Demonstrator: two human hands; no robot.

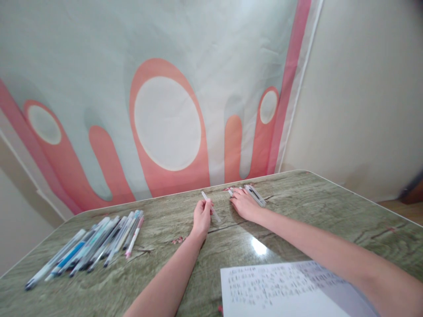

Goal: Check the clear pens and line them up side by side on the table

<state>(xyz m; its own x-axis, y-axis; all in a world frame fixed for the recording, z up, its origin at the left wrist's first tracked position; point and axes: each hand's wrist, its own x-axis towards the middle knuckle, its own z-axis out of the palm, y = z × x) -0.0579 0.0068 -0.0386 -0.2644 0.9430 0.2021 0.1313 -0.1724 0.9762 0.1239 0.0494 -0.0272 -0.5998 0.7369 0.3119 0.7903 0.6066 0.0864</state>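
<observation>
In the head view my left hand (pixel 202 218) is closed round a slim, whitish translucent pen (pixel 215 213), held at a slant just above the table. Farther right, my right hand (pixel 243 203) rests low at the back of the table, its fingers bent over a pale pen (pixel 230 192) whose end pokes out by the fingertips. Most of that pen is hidden under the hand. Directly beside this hand lie a few clear pens (pixel 256 196) close together, one with a dark part inside.
A row of several pens (pixel 95 246) in white, blue, black and pink lies on the left of the wood-patterned table (pixel 158 281). Near the front edge is a sheet of paper with handwriting (pixel 257 295), partly under my right forearm. A printed backdrop (pixel 214 66) hangs behind.
</observation>
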